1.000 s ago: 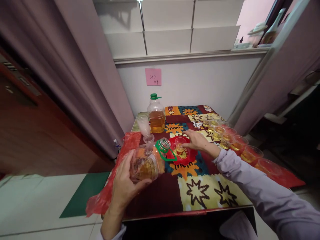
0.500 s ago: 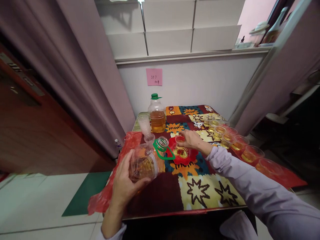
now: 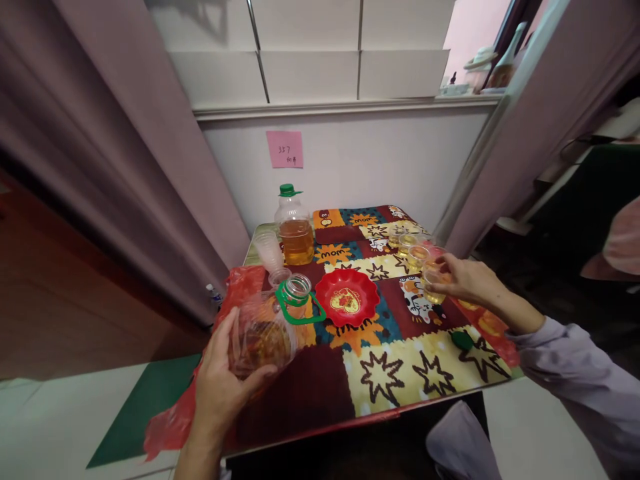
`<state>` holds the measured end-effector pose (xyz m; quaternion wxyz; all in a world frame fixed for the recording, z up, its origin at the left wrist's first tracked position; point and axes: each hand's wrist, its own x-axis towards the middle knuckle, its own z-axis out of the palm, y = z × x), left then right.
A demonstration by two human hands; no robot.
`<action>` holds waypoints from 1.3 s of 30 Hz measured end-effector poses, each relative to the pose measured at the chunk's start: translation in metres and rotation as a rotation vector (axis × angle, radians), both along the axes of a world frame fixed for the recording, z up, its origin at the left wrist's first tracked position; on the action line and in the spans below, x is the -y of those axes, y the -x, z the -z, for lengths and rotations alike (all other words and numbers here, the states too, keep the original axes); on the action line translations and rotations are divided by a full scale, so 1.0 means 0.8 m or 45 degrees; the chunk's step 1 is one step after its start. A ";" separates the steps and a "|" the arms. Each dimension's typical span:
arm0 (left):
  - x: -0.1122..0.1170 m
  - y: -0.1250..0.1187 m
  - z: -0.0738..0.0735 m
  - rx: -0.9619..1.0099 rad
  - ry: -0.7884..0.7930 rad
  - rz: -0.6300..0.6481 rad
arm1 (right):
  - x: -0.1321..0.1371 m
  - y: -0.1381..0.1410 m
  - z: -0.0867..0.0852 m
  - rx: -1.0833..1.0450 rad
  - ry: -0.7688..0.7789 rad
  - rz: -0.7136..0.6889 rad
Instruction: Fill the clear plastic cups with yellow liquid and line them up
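My left hand [image 3: 225,373] is wrapped around a clear plastic jug [image 3: 265,340], tilted, with amber liquid inside. Its uncapped mouth, ringed by a green handle [image 3: 313,313], points away from me toward a red scalloped plate [image 3: 373,300], which has nothing on it. Over at the right, my right hand [image 3: 470,280] grips a clear plastic cup [image 3: 433,293] of yellowish liquid by its upper part. Beyond that cup, more filled cups [image 3: 418,259] stand in a row; my hand and forearm partly cover the nearer ones.
A second jug [image 3: 296,241], capped in green, stands at the back left beside a stack of plastic cups [image 3: 267,250]. A loose green cap [image 3: 463,341] lies near the table's right front. Red plastic film [image 3: 173,423] hangs over the left edge. A wall closes off the back.
My right hand has moved right, from above the red plate to the row of cups, carrying a cup. The left hand still holds the jug. The view has shifted a little right.
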<state>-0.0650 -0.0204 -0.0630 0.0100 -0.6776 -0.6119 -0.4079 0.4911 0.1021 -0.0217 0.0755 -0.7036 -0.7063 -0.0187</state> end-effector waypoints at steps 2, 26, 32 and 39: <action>0.000 0.000 0.000 -0.005 -0.008 0.005 | 0.010 -0.013 0.017 0.091 0.025 0.044; 0.000 0.005 0.001 0.028 0.001 0.032 | 0.015 -0.050 0.071 0.075 -0.081 0.072; 0.004 0.002 0.000 0.038 -0.007 0.033 | 0.022 -0.051 0.065 0.065 -0.248 0.010; 0.011 -0.004 -0.001 0.087 -0.001 0.035 | 0.007 0.069 0.003 -0.218 -0.457 -0.294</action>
